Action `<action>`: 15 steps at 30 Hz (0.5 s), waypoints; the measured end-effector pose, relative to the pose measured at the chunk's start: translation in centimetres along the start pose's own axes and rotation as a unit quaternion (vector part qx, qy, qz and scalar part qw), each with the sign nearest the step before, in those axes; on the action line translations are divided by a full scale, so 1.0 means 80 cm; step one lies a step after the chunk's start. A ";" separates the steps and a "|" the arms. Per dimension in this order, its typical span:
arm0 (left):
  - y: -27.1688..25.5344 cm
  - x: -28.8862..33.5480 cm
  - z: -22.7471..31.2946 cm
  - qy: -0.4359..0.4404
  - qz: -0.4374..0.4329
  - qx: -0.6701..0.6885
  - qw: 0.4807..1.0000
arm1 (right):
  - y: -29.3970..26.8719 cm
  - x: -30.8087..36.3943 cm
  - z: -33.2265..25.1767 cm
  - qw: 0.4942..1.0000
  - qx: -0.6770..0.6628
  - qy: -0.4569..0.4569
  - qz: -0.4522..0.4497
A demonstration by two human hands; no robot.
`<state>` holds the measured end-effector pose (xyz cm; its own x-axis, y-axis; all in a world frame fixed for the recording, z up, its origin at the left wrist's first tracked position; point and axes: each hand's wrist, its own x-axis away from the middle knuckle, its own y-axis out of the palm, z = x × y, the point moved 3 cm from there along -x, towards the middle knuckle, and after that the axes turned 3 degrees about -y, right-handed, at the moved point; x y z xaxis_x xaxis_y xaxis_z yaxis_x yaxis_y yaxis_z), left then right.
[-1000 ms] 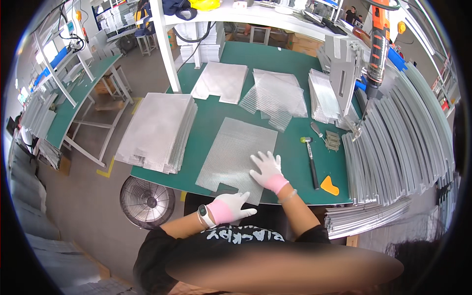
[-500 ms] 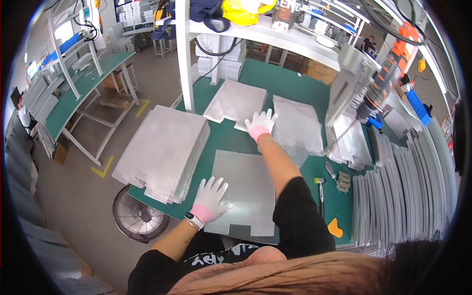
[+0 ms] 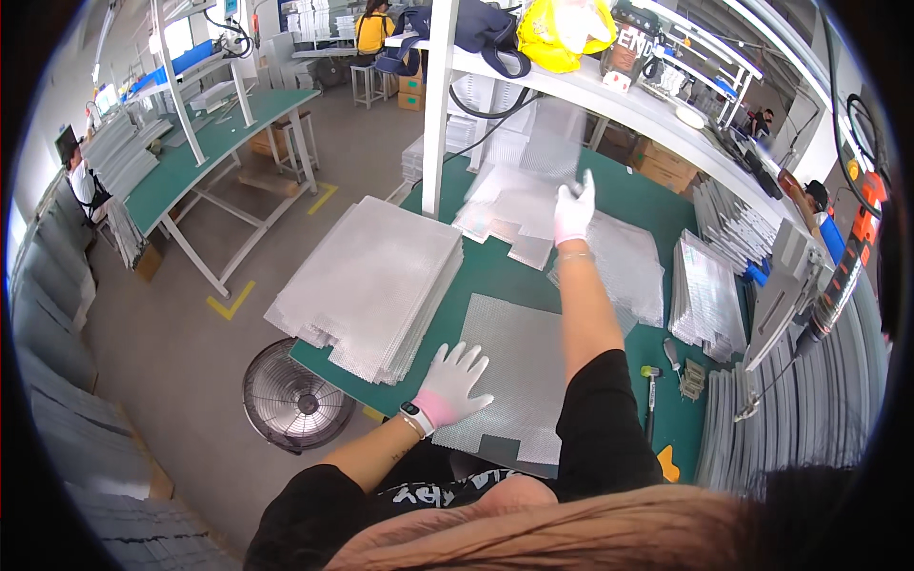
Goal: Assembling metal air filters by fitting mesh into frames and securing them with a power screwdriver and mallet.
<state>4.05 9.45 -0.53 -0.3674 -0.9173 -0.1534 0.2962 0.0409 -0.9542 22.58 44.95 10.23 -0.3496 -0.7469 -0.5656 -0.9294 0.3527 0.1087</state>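
Note:
Both my hands wear white gloves with pink cuffs. My left hand (image 3: 453, 385) lies flat with fingers spread, over the left edge of a perforated metal sheet (image 3: 519, 352) with a notched near edge. My right hand (image 3: 574, 211) is stretched out to the far stack of thin mesh sheets (image 3: 495, 195). Its fingers are closed at the edge of a lifted sheet (image 3: 552, 138), which is tilted up and smeared by motion. A taller stack of sheets (image 3: 367, 276) stands at the left. Another stack (image 3: 624, 262) lies right of my right forearm.
A hammer (image 3: 650, 400), a screwdriver (image 3: 672, 354), small metal parts (image 3: 692, 381) and a yellow scraper (image 3: 668, 464) lie at the right. An orange power driver (image 3: 847, 262) hangs there beside upright panels (image 3: 790, 419). A floor fan (image 3: 297, 395) stands left of the table. A white shelf (image 3: 571, 84) spans the back.
My right hand has closed and raised the edge of a sheet on the far stack. My left hand stays on the near sheet. The view has shifted, so the table sits further right.

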 end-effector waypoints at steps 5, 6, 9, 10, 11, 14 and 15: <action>0.002 0.001 0.000 -0.004 -0.010 -0.005 1.000 | -0.070 0.020 -0.100 0.965 -0.252 0.066 -0.023; 0.004 0.000 0.000 -0.001 -0.012 -0.006 1.000 | -0.091 0.034 -0.116 0.958 -0.275 0.078 -0.023; 0.005 0.000 -0.005 -0.016 0.022 0.035 0.999 | -0.160 0.099 -0.160 0.980 0.052 -0.173 -0.084; 0.008 -0.001 -0.010 -0.014 0.017 0.037 0.999 | -0.184 0.127 -0.163 0.901 0.267 -0.328 -0.096; 0.008 0.002 -0.023 0.002 0.075 0.115 0.991 | -0.200 0.160 -0.174 0.919 0.237 -0.297 -0.109; -0.006 0.030 -0.042 0.021 0.189 0.321 0.928 | -0.243 0.272 -0.200 0.981 -0.168 0.068 -0.067; 0.001 0.044 -0.045 -0.004 0.173 0.507 0.844 | -0.251 0.305 -0.218 0.978 -0.161 0.125 -0.049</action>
<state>-0.42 7.67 -2.11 -0.0996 -0.9224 -0.3731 0.9886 -0.0493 -0.1420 30.68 9.82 8.52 -0.2380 -0.8966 -0.3735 -0.9347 0.1069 0.3390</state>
